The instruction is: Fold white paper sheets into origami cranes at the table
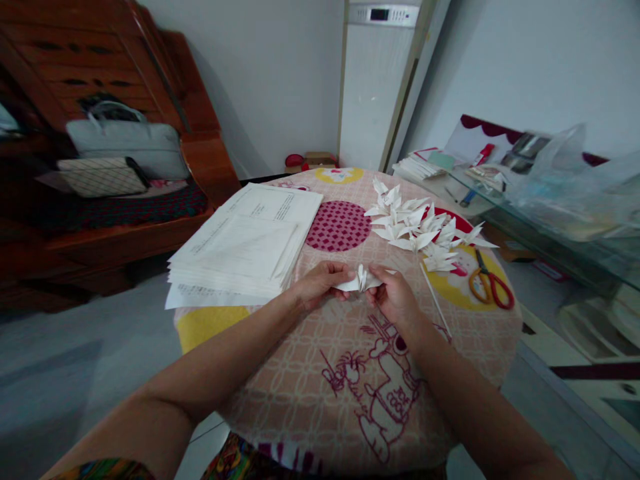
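Observation:
A small folded white paper piece (361, 279) is pinched between both hands just above the round table (300, 393), which has a pink patterned cloth. My left hand (320, 283) grips its left end with fingers curled. The right end is held by my right hand (395, 297), fingers closed on it. Just beyond my hands lies a pile of several finished folded paper shapes (420, 230). To the left of my hands sits a thick stack of printed paper sheets (250, 243).
Orange-handled scissors (490, 285) lie at the table's right side, and a thin white stick (434, 300) lies beside my right hand. A wooden bench (115, 233) with bags stands at left. A glass shelf (550, 220) with clutter stands at right, a white floor appliance (375, 87) behind.

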{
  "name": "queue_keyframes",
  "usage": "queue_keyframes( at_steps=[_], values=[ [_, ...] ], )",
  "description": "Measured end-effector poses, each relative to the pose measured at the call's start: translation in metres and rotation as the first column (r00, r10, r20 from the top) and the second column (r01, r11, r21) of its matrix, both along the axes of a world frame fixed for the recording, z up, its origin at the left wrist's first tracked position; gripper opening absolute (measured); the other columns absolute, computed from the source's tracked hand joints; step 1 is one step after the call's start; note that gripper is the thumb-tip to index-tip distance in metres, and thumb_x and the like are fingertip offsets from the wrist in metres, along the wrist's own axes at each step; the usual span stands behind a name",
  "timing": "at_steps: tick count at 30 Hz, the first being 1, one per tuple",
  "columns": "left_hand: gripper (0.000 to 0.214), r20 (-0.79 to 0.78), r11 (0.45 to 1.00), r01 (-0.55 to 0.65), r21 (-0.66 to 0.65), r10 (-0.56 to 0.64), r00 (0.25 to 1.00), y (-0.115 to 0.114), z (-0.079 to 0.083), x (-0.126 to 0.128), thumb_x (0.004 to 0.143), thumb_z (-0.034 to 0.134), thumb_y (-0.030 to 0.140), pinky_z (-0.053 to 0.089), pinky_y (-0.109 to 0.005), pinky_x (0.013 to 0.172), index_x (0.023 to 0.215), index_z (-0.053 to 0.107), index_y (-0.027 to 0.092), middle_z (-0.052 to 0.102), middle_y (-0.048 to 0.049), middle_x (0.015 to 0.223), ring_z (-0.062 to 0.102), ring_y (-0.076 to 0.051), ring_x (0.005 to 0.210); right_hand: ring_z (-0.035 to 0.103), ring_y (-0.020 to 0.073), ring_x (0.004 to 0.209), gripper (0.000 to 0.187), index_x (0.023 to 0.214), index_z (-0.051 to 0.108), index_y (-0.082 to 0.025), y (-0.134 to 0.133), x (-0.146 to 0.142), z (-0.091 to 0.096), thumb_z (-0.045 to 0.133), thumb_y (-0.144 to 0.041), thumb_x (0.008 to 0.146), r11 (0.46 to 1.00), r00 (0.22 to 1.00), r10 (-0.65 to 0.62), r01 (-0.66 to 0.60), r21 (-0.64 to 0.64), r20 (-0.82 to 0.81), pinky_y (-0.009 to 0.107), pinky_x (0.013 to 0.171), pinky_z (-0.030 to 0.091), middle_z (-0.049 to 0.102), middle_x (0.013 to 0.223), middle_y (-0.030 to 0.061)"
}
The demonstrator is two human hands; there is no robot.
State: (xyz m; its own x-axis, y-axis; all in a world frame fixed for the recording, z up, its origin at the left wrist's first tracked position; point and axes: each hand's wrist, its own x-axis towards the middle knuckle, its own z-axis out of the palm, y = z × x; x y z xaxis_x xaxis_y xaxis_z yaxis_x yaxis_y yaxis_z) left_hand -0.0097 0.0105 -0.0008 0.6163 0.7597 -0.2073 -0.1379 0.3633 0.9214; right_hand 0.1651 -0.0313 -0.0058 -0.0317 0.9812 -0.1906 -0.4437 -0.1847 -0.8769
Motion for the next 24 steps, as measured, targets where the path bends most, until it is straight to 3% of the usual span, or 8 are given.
queue_keyframes(
  at_steps=[10, 18, 24],
  values=[
    [0.046, 0.143, 0.994, -0.041, -0.105, 0.055, 0.988, -0.0034, -0.0048, 0.0086, 0.054, 0.095, 0.043, 0.048, -0.018, 0.048, 0.067, 0.065, 0.010, 0.066, -0.0019, 0.063, 0.059, -0.009, 0.052, 0.041, 0.0094, 0.029, 0.022, 0.064, 0.057, -0.020, 0.0020, -0.0020, -0.0039, 0.070, -0.036, 0.072, 0.992, 0.993, -0.106, 0.102, -0.074, -0.060, 0.021, 0.028, 0.027, 0.047, 0.039, -0.0068],
    [0.030, 0.153, 0.987, -0.106, -0.120, 0.124, 0.980, 0.0022, -0.0046, 0.0029, 0.072, 0.086, 0.034, 0.052, -0.016, 0.049, 0.075, 0.068, 0.010, 0.069, -0.0043, 0.066, 0.062, -0.009, 0.052, 0.046, 0.0094, 0.032, 0.038, 0.060, 0.056, -0.018, -0.0029, -0.0043, 0.0019, 0.074, -0.048, 0.076, 0.999, 0.998, 0.037, -0.037, -0.008, -0.051, 0.021, 0.031, 0.033, 0.052, 0.044, -0.0049],
    [0.022, 0.101, 0.984, -0.083, -0.155, 0.099, 0.990, 0.0005, 0.0003, 0.0026, 0.078, 0.081, 0.026, 0.050, -0.016, 0.046, 0.078, 0.068, 0.009, 0.069, -0.0040, 0.066, 0.061, -0.008, 0.047, 0.044, 0.0088, 0.031, 0.037, 0.058, 0.056, -0.018, -0.0022, -0.0032, -0.0004, 0.076, -0.044, 0.074, 1.000, 1.000, -0.016, 0.016, 0.023, -0.013, 0.021, 0.030, 0.032, 0.049, 0.042, -0.0060]
  ],
)
